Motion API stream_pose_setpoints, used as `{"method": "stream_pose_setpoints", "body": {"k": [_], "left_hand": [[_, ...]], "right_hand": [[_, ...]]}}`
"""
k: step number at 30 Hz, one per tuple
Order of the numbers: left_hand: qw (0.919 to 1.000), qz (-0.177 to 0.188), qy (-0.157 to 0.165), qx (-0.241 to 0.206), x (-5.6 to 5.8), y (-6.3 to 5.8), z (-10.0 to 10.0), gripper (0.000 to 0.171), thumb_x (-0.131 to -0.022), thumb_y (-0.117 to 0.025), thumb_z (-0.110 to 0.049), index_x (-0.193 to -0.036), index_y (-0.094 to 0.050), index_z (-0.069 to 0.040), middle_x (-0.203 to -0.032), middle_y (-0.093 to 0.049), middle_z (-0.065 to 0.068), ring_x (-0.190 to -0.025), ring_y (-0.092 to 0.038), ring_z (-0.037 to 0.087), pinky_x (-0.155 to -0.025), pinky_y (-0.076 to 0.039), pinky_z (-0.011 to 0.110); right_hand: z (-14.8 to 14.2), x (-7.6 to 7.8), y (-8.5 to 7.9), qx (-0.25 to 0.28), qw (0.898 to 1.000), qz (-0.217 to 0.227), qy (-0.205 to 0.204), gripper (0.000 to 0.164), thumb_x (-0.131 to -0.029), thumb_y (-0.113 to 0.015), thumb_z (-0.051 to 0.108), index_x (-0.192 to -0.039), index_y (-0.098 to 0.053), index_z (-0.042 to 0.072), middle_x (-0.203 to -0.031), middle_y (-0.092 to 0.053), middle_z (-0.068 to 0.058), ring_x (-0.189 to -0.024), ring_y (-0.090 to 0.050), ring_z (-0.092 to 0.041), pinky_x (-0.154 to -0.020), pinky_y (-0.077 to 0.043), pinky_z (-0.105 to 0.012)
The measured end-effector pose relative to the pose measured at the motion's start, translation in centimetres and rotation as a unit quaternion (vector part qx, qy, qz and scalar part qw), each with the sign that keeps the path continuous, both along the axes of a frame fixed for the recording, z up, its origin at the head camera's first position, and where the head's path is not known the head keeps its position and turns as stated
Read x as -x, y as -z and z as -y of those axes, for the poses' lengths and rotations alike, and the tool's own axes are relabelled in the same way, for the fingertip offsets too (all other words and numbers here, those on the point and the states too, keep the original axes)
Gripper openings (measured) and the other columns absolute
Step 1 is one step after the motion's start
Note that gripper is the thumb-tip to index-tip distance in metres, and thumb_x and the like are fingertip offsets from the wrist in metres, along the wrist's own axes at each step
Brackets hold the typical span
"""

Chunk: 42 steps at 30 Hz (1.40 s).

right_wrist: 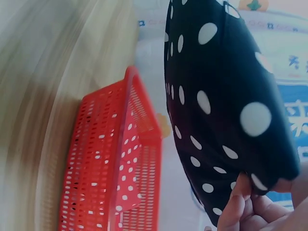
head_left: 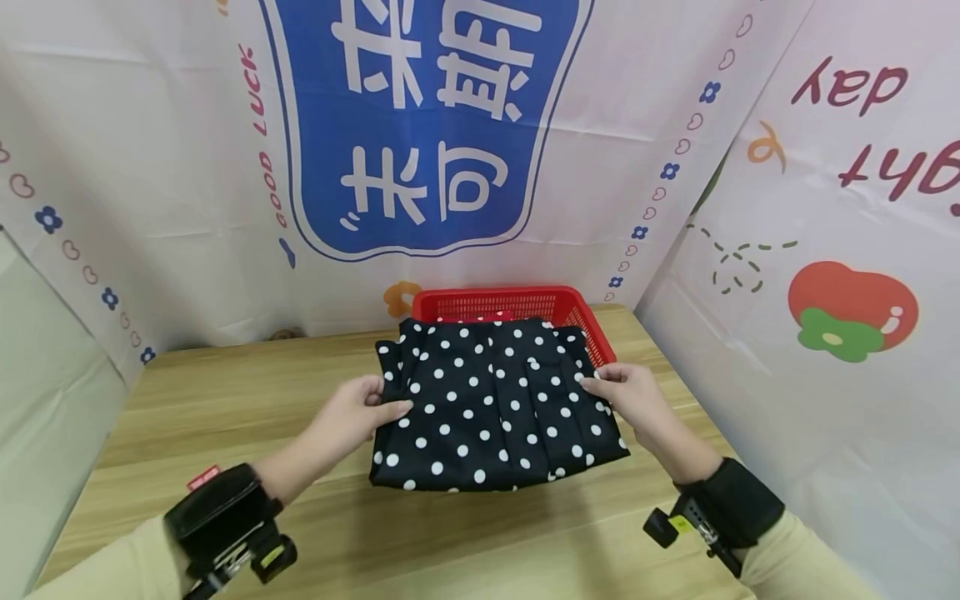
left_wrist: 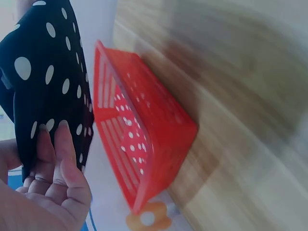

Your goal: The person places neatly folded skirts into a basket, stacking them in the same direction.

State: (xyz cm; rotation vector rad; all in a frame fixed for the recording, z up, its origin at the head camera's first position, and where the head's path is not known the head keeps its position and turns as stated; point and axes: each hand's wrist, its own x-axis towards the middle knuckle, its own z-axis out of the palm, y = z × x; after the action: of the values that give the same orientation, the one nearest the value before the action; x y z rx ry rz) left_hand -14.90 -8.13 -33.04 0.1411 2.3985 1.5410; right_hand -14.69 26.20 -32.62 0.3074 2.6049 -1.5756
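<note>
A folded black cloth with white polka dots (head_left: 472,408) is held up between both hands, above the table. My left hand (head_left: 365,406) pinches its left edge, thumb on top and fingers underneath. At the opposite edge my right hand (head_left: 626,392) pinches it the same way. Behind and below the cloth stands a red plastic basket (head_left: 588,321), its front part hidden in the head view. Inside the basket lies a red cloth with white dots (left_wrist: 130,132), seen in both wrist views.
The basket stands on a wooden table (head_left: 247,400), near its back edge. A printed white curtain (head_left: 187,167) hangs behind the table, and another printed sheet (head_left: 825,400) closes off the right side. Each wrist wears a black strap with a small camera.
</note>
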Motion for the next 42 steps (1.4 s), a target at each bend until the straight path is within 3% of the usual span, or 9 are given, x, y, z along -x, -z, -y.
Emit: {"method": "stream_pose_setpoints", "body": {"k": [8,16,21,26,31,36,42], "left_hand": [[0.9994,-0.009,0.003,0.034,3.9,1.1,-0.8,0.016,-0.095,-0.062,-0.009,-0.097,-0.057,0.006,-0.076,-0.059,0.007,-0.061,-0.047,0.016,-0.054,-0.039,0.026],[0.9985,-0.011,-0.042,0.034,6.6,2.8,-2.9,0.018,-0.096,-0.061,-0.008,-0.101,-0.058,0.009,-0.095,-0.066,0.019,-0.080,-0.061,0.021,-0.070,-0.052,0.031],[0.9971,-0.025,-0.066,0.029,7.8,3.3,-4.3,0.018,-0.096,-0.060,-0.007,-0.100,-0.058,0.010,-0.093,-0.063,0.019,-0.079,-0.057,0.022,-0.071,-0.049,0.031],[0.9935,-0.032,-0.109,-0.005,8.8,4.1,-5.5,0.018,-0.096,-0.060,-0.007,-0.101,-0.057,0.009,-0.091,-0.062,0.018,-0.079,-0.057,0.023,-0.071,-0.050,0.031],[0.9889,-0.039,-0.143,-0.017,9.4,4.7,-6.4,0.020,-0.096,-0.060,-0.008,-0.105,-0.057,0.009,-0.097,-0.060,0.019,-0.087,-0.056,0.029,-0.080,-0.049,0.039],[0.9886,-0.030,-0.144,-0.030,10.2,5.4,-6.7,0.028,-0.098,-0.055,-0.006,-0.122,-0.056,0.010,-0.116,-0.059,0.026,-0.104,-0.055,0.034,-0.095,-0.046,0.045],[0.9872,0.008,-0.123,-0.101,10.6,6.4,-6.9,0.040,-0.099,-0.045,0.001,-0.138,-0.045,0.009,-0.137,-0.049,0.028,-0.126,-0.047,0.037,-0.108,-0.036,0.046]], "right_hand": [[0.1,3.2,1.2,-0.022,1.000,0.009,0.016,0.018,-0.095,-0.060,0.012,-0.097,-0.062,-0.006,-0.099,-0.057,-0.016,-0.088,-0.051,-0.024,-0.073,-0.044,-0.027],[-0.5,6.1,2.3,-0.013,0.999,0.018,0.041,0.018,-0.097,-0.057,0.010,-0.103,-0.060,-0.007,-0.098,-0.057,-0.014,-0.082,-0.053,-0.020,-0.065,-0.048,-0.022],[-1.0,7.9,2.8,-0.023,0.998,0.027,0.053,0.021,-0.098,-0.055,0.011,-0.110,-0.060,-0.005,-0.103,-0.056,-0.015,-0.088,-0.053,-0.022,-0.070,-0.047,-0.025],[-1.1,9.6,3.4,-0.012,0.996,0.037,0.074,0.027,-0.100,-0.052,0.012,-0.119,-0.058,-0.006,-0.114,-0.055,-0.018,-0.097,-0.053,-0.026,-0.085,-0.049,-0.034],[-1.0,11.0,4.4,0.018,0.993,0.040,0.113,0.029,-0.100,-0.052,0.012,-0.122,-0.056,-0.007,-0.118,-0.054,-0.018,-0.102,-0.053,-0.026,-0.095,-0.047,-0.040],[-0.4,12.2,5.7,0.032,0.989,0.012,0.146,0.029,-0.100,-0.053,0.010,-0.123,-0.058,-0.006,-0.121,-0.055,-0.020,-0.104,-0.054,-0.027,-0.097,-0.047,-0.041],[0.3,13.4,6.9,-0.013,0.985,-0.056,0.161,0.027,-0.098,-0.056,0.008,-0.120,-0.063,-0.006,-0.120,-0.060,-0.022,-0.105,-0.056,-0.030,-0.098,-0.047,-0.042]]}}
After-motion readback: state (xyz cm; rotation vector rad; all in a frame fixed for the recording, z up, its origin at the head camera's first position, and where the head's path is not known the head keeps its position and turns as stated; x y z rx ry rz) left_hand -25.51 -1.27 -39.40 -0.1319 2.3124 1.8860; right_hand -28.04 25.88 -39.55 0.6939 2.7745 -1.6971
